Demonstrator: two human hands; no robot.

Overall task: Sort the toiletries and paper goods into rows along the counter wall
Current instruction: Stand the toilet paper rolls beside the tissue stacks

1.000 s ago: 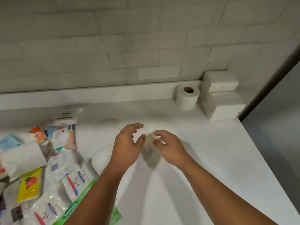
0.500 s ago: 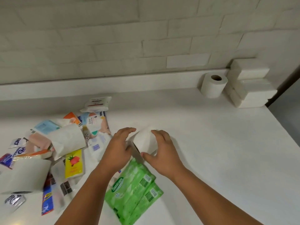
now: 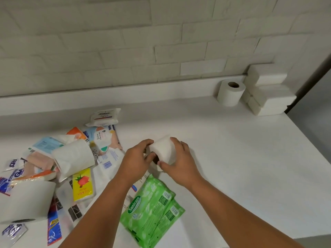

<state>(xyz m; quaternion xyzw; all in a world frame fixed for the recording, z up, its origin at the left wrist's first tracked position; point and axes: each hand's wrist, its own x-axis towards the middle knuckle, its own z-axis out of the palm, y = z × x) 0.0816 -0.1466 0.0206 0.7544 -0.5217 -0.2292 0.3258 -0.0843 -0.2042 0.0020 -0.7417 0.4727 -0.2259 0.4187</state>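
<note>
Both hands hold one white toilet paper roll (image 3: 163, 152) just above the middle of the white counter (image 3: 232, 158). My left hand (image 3: 136, 161) grips its left end and my right hand (image 3: 180, 158) wraps its right side. Against the wall at the far right stands another toilet paper roll (image 3: 231, 94), upright, beside a stack of white tissue packs (image 3: 268, 93). A heap of mixed toiletries lies at the left, with two more toilet paper rolls (image 3: 74, 158) (image 3: 25, 201) on it.
Green Sanicare wipe packs (image 3: 152, 210) lie under my forearms near the front edge. A yellow pack (image 3: 82, 185), a white wipes pack (image 3: 103, 116) and several sachets fill the left. The counter ends at the right (image 3: 308, 158). A white brick wall runs behind.
One second ago both hands were empty over the counter. They have since closed on the toilet paper roll, and the view has swung left to show more of the heap.
</note>
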